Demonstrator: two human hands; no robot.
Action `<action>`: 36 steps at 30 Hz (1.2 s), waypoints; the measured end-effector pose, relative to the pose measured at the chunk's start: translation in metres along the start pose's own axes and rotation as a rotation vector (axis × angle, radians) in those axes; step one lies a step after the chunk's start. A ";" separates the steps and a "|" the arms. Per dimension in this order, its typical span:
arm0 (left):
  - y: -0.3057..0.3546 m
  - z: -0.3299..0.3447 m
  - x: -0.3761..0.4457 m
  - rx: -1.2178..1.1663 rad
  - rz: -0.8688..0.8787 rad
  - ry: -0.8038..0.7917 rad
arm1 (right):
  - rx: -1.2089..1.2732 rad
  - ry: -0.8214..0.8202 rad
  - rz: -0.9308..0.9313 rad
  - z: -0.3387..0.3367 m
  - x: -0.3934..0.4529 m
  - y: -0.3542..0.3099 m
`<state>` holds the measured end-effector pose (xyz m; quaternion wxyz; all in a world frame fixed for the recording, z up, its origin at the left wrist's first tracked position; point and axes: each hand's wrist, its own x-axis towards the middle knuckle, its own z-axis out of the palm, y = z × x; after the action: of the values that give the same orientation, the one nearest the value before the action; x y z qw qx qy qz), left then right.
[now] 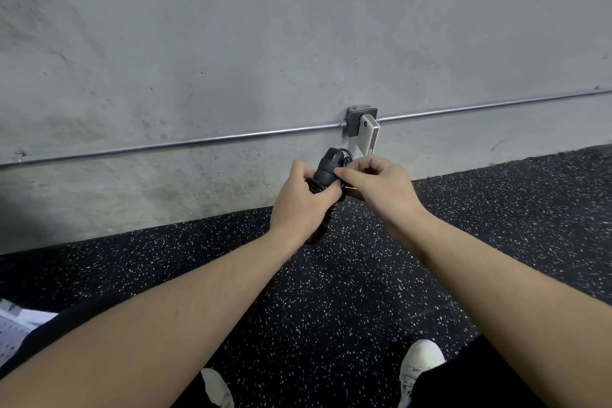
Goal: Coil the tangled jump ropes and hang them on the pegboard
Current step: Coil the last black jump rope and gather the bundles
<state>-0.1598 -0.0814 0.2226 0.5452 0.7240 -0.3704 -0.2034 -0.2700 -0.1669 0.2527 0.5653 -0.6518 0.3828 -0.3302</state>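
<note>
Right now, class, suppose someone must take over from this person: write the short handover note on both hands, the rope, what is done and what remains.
Left hand: grips the black jump-rope handles, upright, held in front of the grey concrete wall.
Right hand: pinches the thin black cord at the handles, apparently winding it.
Done: the rope looks largely bundled around the handles; a ridged black section hangs below the left hand.
Left: finish the coil, then hang it on the white pegboard, whose edge shows at lower left.
</note>
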 end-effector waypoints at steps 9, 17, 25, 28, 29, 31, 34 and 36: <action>0.004 -0.016 -0.001 -0.042 -0.172 -0.118 | 0.225 0.044 0.065 0.021 0.003 -0.001; -0.011 -0.037 -0.012 -0.305 -0.571 -0.349 | 0.402 0.034 0.147 0.042 -0.004 -0.009; -0.025 -0.083 -0.029 -0.215 -0.594 -0.188 | 0.211 -0.108 0.040 0.080 -0.023 -0.012; -0.024 -0.089 -0.033 -0.329 -0.556 -0.093 | 0.217 -0.132 0.054 0.097 -0.023 -0.017; -0.024 -0.091 -0.032 -0.399 -0.567 -0.079 | 0.213 -0.123 0.058 0.101 -0.022 -0.018; -0.026 -0.096 -0.025 -0.513 -0.584 -0.050 | 0.213 -0.112 0.098 0.105 -0.021 -0.014; -0.031 -0.105 -0.015 -0.528 -0.553 0.011 | 0.221 -0.163 0.195 0.111 -0.022 -0.001; -0.035 -0.110 -0.010 -0.538 -0.545 0.020 | 0.219 -0.222 0.192 0.120 -0.020 0.004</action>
<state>-0.0781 0.0011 0.2245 0.6454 0.6290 -0.0924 -0.4235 -0.1766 -0.0917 0.2321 0.7005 -0.5794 0.3403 -0.2403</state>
